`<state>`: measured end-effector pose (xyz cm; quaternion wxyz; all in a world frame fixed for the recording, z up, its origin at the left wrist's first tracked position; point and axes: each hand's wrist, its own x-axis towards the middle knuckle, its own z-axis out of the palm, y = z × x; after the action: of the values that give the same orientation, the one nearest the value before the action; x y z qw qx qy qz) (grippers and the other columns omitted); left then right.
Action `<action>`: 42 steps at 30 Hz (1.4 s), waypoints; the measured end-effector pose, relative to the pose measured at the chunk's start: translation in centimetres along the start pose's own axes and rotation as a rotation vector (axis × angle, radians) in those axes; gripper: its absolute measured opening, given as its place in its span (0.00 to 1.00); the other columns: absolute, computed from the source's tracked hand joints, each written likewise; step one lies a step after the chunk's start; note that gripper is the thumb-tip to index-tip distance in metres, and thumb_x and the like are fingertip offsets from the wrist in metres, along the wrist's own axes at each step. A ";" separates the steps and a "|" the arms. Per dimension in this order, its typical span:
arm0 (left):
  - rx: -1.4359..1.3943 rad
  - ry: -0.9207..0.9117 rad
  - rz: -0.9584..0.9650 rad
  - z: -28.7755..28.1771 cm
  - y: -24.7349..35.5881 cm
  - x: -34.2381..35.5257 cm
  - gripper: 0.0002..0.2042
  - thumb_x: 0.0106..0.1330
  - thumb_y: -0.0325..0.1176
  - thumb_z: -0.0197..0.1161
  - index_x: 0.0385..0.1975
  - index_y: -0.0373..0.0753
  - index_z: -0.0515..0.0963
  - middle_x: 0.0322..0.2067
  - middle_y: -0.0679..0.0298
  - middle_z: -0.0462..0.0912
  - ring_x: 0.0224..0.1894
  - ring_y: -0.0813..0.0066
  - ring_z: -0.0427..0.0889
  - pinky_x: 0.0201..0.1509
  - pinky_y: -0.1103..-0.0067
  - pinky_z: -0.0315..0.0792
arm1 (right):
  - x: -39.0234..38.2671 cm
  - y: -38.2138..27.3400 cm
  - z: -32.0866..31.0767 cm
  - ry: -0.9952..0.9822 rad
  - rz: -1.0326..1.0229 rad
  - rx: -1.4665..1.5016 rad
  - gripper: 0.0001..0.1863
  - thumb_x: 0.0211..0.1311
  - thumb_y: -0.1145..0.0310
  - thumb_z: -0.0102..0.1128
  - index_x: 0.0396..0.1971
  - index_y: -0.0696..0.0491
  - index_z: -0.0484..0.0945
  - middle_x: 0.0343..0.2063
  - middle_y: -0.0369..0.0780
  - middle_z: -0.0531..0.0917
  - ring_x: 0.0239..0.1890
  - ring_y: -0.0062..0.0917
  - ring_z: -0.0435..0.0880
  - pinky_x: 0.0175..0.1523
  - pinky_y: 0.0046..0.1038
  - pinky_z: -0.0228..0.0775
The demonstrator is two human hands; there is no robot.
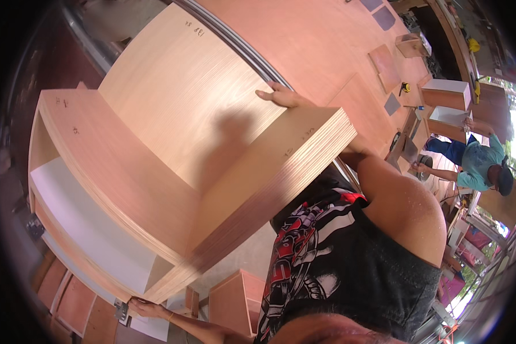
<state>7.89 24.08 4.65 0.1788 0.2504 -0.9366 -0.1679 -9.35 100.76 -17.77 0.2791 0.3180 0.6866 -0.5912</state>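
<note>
A person in a black sleeveless shirt (350, 264) with a red and white print handles a wooden cabinet (126, 163), which lies at a slant across the left and middle of the view, directly before the torso. The left hand (148, 308) is at the cabinet's lower corner, its fingers curled against the edge just beside a metal hinge (121, 310). The right hand (281, 96) reaches past a thick-edged side board (269, 150), its forearm partly hidden behind it, and comes to the far edge of a broad pale panel (172, 86); its fingers are extended there, though whether they grip the edge cannot be told

The shadow of a head and shoulders falls across the pale panel, and small handwritten marks show on several boards. A white inner panel (89, 215) is seen through the cabinet's open side, with a second hinge (35, 226) at its far left. Dark metal rails (229, 34) curve behind the pale panel. An open reddish wooden box (229, 304) stands below the cabinet, near the left forearm, and reddish boards (74, 304) fill the lower left

At right, a co-worker in a teal shirt (477, 163) and dark cap (504, 178) has one hand at a white-lined box (448, 116). Nearby, a yellow and black tape measure (405, 87) lies on a wide expanse of reddish plywood (321, 51), near a small grey panel (392, 105)
</note>
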 end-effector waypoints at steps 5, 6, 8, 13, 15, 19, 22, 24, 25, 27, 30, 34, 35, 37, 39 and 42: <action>-0.064 0.064 0.112 -2.6 -1.8 0.3 0.23 0.78 0.44 0.49 0.51 0.24 0.72 0.48 0.49 0.75 0.50 0.57 0.74 0.57 0.68 0.68 | -2.0 -3.1 4.1 -0.060 0.046 0.167 0.52 0.65 0.43 0.64 0.75 0.61 0.49 0.76 0.54 0.50 0.79 0.44 0.44 0.80 0.43 0.39; 0.066 0.054 0.111 -3.0 -3.6 1.3 0.23 0.78 0.41 0.49 0.58 0.24 0.72 0.56 0.47 0.76 0.58 0.54 0.74 0.63 0.68 0.66 | -1.1 -1.8 4.3 -0.046 -0.003 0.158 0.51 0.65 0.46 0.65 0.75 0.62 0.49 0.75 0.55 0.51 0.79 0.44 0.46 0.79 0.42 0.41; -0.155 0.062 -0.015 -0.4 -2.9 2.5 0.20 0.78 0.36 0.51 0.57 0.24 0.73 0.54 0.49 0.78 0.57 0.55 0.75 0.63 0.70 0.66 | -2.0 -2.2 3.8 -0.130 -0.144 0.262 0.50 0.66 0.53 0.67 0.75 0.64 0.48 0.74 0.57 0.54 0.77 0.44 0.51 0.79 0.39 0.44; 0.016 0.173 0.249 1.1 -2.4 4.4 0.10 0.74 0.30 0.54 0.35 0.27 0.75 0.33 0.51 0.76 0.39 0.54 0.73 0.47 0.65 0.67 | 3.0 1.0 7.8 -0.083 -0.198 0.304 0.46 0.69 0.57 0.65 0.72 0.69 0.50 0.70 0.59 0.61 0.75 0.41 0.58 0.76 0.36 0.50; 0.040 0.229 0.310 2.6 -2.4 4.8 0.11 0.72 0.30 0.55 0.30 0.29 0.74 0.31 0.51 0.76 0.37 0.53 0.72 0.45 0.62 0.66 | 6.2 2.4 7.9 -0.057 -0.193 0.154 0.40 0.70 0.56 0.64 0.69 0.67 0.59 0.64 0.57 0.70 0.68 0.38 0.69 0.71 0.36 0.61; 0.040 0.437 0.406 8.5 1.7 6.4 0.11 0.73 0.34 0.55 0.32 0.33 0.78 0.39 0.49 0.78 0.44 0.49 0.74 0.51 0.60 0.66 | 9.6 9.4 -3.4 -0.089 -0.895 0.466 0.30 0.69 0.49 0.63 0.58 0.59 0.73 0.52 0.44 0.82 0.49 0.30 0.84 0.54 0.36 0.77; 0.164 0.653 0.297 5.1 0.9 1.8 0.13 0.75 0.37 0.53 0.39 0.33 0.77 0.43 0.48 0.77 0.48 0.46 0.72 0.55 0.60 0.65 | 5.4 12.7 5.7 0.362 -0.142 0.399 0.18 0.68 0.55 0.61 0.46 0.53 0.74 0.38 0.39 0.82 0.35 0.24 0.83 0.37 0.26 0.77; -0.111 0.681 0.252 11.1 2.1 -1.9 0.13 0.75 0.37 0.53 0.44 0.32 0.76 0.43 0.48 0.77 0.50 0.47 0.72 0.58 0.60 0.63 | 5.7 19.5 -3.1 0.191 -0.180 0.113 0.14 0.70 0.53 0.60 0.42 0.45 0.70 0.26 0.34 0.79 0.20 0.19 0.77 0.24 0.21 0.70; -0.283 0.552 0.234 11.2 1.7 -6.7 0.11 0.73 0.36 0.55 0.43 0.32 0.75 0.43 0.49 0.75 0.50 0.47 0.71 0.59 0.57 0.61 | 4.2 24.0 -0.1 0.166 -0.252 0.014 0.09 0.73 0.59 0.56 0.39 0.47 0.70 0.21 0.35 0.77 0.15 0.19 0.73 0.18 0.22 0.66; -0.416 0.375 0.237 16.5 0.5 -13.6 0.12 0.71 0.35 0.56 0.44 0.33 0.75 0.43 0.50 0.76 0.52 0.49 0.72 0.61 0.59 0.62 | 4.4 29.9 -0.2 0.149 -0.433 -0.335 0.07 0.73 0.63 0.51 0.37 0.50 0.73 0.20 0.35 0.78 0.17 0.21 0.76 0.20 0.27 0.70; -0.305 -0.095 -0.107 19.7 -8.2 -33.4 0.15 0.67 0.38 0.60 0.47 0.34 0.76 0.47 0.47 0.77 0.55 0.44 0.72 0.64 0.59 0.64 | -3.6 34.9 5.5 -0.377 -0.122 -0.384 0.14 0.71 0.56 0.53 0.39 0.52 0.80 0.22 0.38 0.81 0.19 0.24 0.80 0.20 0.27 0.70; -0.152 -0.727 -0.660 24.3 -20.6 -57.1 0.31 0.63 0.48 0.63 0.62 0.36 0.69 0.60 0.43 0.74 0.61 0.42 0.73 0.67 0.57 0.65 | -4.9 39.6 5.8 -0.226 0.370 -0.203 0.11 0.71 0.57 0.55 0.48 0.43 0.72 0.38 0.37 0.82 0.35 0.26 0.82 0.33 0.29 0.72; -0.028 -0.894 -1.073 22.8 -21.9 -64.4 0.36 0.63 0.51 0.63 0.68 0.37 0.65 0.64 0.45 0.73 0.66 0.46 0.72 0.71 0.55 0.62 | -6.2 39.0 6.8 -0.239 0.393 -0.327 0.10 0.71 0.58 0.56 0.48 0.42 0.72 0.37 0.35 0.82 0.36 0.26 0.82 0.35 0.29 0.72; 0.058 -0.874 -1.461 22.0 -23.9 -68.7 0.42 0.57 0.53 0.67 0.68 0.33 0.63 0.62 0.43 0.75 0.65 0.46 0.75 0.66 0.58 0.70 | -6.5 36.6 6.0 -0.155 0.331 -0.249 0.09 0.69 0.60 0.59 0.45 0.41 0.71 0.35 0.34 0.81 0.36 0.24 0.81 0.36 0.29 0.72; 0.029 -0.775 -1.536 20.4 -25.5 -72.8 0.39 0.58 0.52 0.66 0.65 0.33 0.65 0.60 0.44 0.77 0.63 0.47 0.76 0.65 0.62 0.72 | -6.1 33.1 6.2 -0.036 0.175 -0.172 0.08 0.69 0.61 0.59 0.43 0.41 0.71 0.30 0.33 0.80 0.32 0.22 0.80 0.32 0.28 0.71; -0.100 -0.730 -1.402 20.3 -28.4 -70.3 0.35 0.60 0.47 0.64 0.65 0.35 0.66 0.61 0.43 0.76 0.66 0.45 0.73 0.69 0.59 0.67 | -2.2 27.5 4.6 0.049 -0.175 -0.101 0.12 0.71 0.54 0.60 0.44 0.44 0.73 0.26 0.34 0.81 0.27 0.23 0.78 0.30 0.27 0.72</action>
<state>68.00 42.62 -42.35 -0.2761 0.7030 -0.5510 -0.3549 13.19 98.69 -34.27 0.2253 0.2568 0.7472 -0.5700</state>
